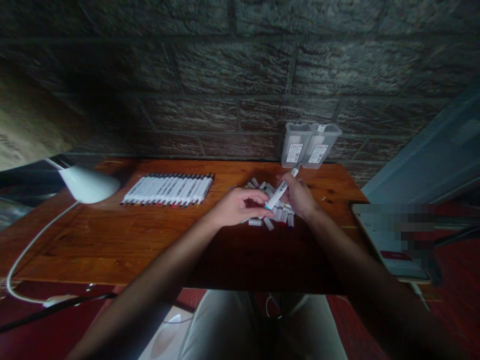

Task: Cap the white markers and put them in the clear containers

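A white marker is held at a slant above a pile of loose marker caps, its upper end pointing to the back right. My right hand is closed around its upper part. My left hand has thumb and fingertips on either side of the marker's lower, teal-tinted end, in a pinch. Some caps lie hidden beneath both hands; a few show coloured ends. Left of my hands, a neat row of white markers lies side by side, dark ends toward the wall and coloured ends toward me.
Two clear plastic cases with labels stand against the brick wall at the back right. A white lamp with a cord is at the left of the wooden table. A partly blurred flat object sits at the right edge.
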Motion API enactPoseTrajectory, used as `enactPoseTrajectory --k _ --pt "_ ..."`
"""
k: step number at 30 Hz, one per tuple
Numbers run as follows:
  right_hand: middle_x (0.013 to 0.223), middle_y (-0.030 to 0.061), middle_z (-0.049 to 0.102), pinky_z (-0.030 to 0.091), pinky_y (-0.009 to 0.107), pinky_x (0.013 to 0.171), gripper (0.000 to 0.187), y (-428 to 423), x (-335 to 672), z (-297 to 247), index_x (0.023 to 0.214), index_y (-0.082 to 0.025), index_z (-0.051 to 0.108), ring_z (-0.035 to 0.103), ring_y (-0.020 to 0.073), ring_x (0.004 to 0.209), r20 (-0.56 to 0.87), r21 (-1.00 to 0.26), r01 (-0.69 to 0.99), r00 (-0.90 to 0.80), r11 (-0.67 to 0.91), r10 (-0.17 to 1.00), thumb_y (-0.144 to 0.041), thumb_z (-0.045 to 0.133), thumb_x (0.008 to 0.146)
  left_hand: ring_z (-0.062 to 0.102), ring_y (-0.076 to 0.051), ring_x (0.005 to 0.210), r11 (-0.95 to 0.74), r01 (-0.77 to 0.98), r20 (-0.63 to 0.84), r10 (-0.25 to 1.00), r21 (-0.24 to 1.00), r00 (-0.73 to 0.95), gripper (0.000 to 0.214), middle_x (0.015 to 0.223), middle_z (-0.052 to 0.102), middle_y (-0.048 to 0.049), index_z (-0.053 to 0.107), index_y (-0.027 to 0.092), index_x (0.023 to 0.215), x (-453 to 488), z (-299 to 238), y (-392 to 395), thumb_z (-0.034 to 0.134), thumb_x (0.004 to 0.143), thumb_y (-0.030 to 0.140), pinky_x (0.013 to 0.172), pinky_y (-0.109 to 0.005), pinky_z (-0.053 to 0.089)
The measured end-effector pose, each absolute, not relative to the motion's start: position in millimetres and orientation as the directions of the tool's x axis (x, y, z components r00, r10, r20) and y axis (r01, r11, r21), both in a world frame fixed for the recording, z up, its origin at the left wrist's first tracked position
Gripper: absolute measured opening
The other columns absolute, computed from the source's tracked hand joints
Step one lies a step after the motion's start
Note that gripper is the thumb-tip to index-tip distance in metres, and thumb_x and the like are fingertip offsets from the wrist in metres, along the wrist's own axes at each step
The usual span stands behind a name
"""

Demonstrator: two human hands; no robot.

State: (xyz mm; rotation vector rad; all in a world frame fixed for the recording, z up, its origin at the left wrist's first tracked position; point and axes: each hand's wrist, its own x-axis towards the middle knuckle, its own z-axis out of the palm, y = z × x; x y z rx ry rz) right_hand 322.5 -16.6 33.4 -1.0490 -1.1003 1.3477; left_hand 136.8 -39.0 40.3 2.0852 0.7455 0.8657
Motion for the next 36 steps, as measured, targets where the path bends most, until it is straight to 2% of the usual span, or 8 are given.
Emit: enactPoseTrajectory --k 6,10,13,17,21,27,31,36 --pt "0.042 -0.0073 0.026 0.016 0.026 0.036 0.042 -17 317 31 0.052 -0.025 0.033 0.021 0.0082 0.036 -0.027 -0.986 -0.165 -0.025 -0.03 0.999 -0.046 0.06 0.076 0.063 -0.013 0.061 -0.554 0.227 0.341 0.734 0.801 0.587 0.032 0.071 0.072 -0.0034 0.073 0.015 0.086 136 37 -40 0.077 0.076 0.045 0.057 -0.023 0.05" --pt "0.042 -0.0067 0.03 0.02 0.025 0.037 0.039 -19 315 32 0.052 -0.024 0.038 0.024 0.0087 0.036 -0.022 -0.994 -0.103 -0.011 -0.023 1.0 -0.047 0.057 0.077 0.063 -0.013 0.062 -0.554 0.21 0.345 0.726 0.805 0.595 0.036 0.071 0.072 -0.0035 0.073 0.014 0.085 136 41 -42 0.076 0.075 0.049 0.057 -0.022 0.049" --pt "0.041 -0.0068 0.029 0.019 0.025 0.038 0.039 -17 316 30 0.051 -0.024 0.039 0.023 0.0089 0.036 -0.009 -0.996 -0.094 -0.008 -0.01 1.0 -0.046 0.057 0.078 0.062 -0.012 0.062 -0.56 0.201 0.35 0.718 0.804 0.602 0.038 0.071 0.071 -0.0034 0.073 0.014 0.082 136 40 -44 0.075 0.076 0.051 0.056 -0.022 0.048" --pt "0.038 -0.0062 0.031 0.018 0.027 0.038 0.042 -14 320 28 0.049 -0.024 0.037 0.025 0.0097 0.036 0.038 -0.995 -0.095 -0.063 0.032 0.997 -0.045 0.056 0.079 0.061 -0.012 0.06 -0.557 0.23 0.349 0.738 0.798 0.577 0.039 0.071 0.071 -0.0038 0.073 0.014 0.081 137 37 -43 0.075 0.075 0.052 0.055 -0.022 0.047" --pt "0.041 -0.0067 0.033 0.018 0.027 0.04 0.049 -14 324 32 0.049 -0.023 0.037 0.025 0.0085 0.038 0.092 -0.996 -0.022 -0.095 0.091 0.991 -0.054 0.053 0.084 0.059 -0.012 0.059 -0.561 0.235 0.39 0.766 0.794 0.51 0.036 0.07 0.07 -0.0034 0.072 0.013 0.084 139 33 -36 0.075 0.077 0.048 0.055 -0.021 0.045" --pt "0.049 -0.0059 0.043 0.024 0.024 0.046 0.051 -14 328 37 0.054 -0.018 0.051 0.035 0.0076 0.046 0.242 -0.966 0.091 -0.023 0.243 0.97 -0.061 0.061 0.08 0.054 -0.009 0.054 -0.575 0.332 0.441 0.804 0.748 0.399 0.025 0.062 0.064 0.0024 0.069 0.016 0.094 135 29 -26 0.067 0.086 0.039 0.054 -0.019 0.041" --pt "0.053 -0.0054 0.049 0.026 0.023 0.046 0.044 -14 330 40 0.061 -0.017 0.059 0.038 0.007 0.047 0.21 -0.978 -0.001 -0.036 0.21 0.977 -0.056 0.071 0.075 0.051 -0.009 0.056 -0.587 0.449 0.458 0.809 0.674 0.369 0.027 0.063 0.061 0.0024 0.066 0.016 0.079 131 26 -25 0.066 0.086 0.041 0.054 -0.019 0.039" --pt "0.049 -0.007 0.048 0.024 0.022 0.044 0.037 -17 330 45 0.063 -0.016 0.063 0.034 0.0057 0.044 0.187 -0.976 -0.139 -0.14 0.167 0.972 -0.049 0.077 0.072 0.045 -0.009 0.056 -0.605 0.501 0.468 0.796 0.618 0.384 0.034 0.06 0.053 0.0041 0.061 0.016 0.069 130 25 -25 0.059 0.091 0.042 0.054 -0.02 0.036"
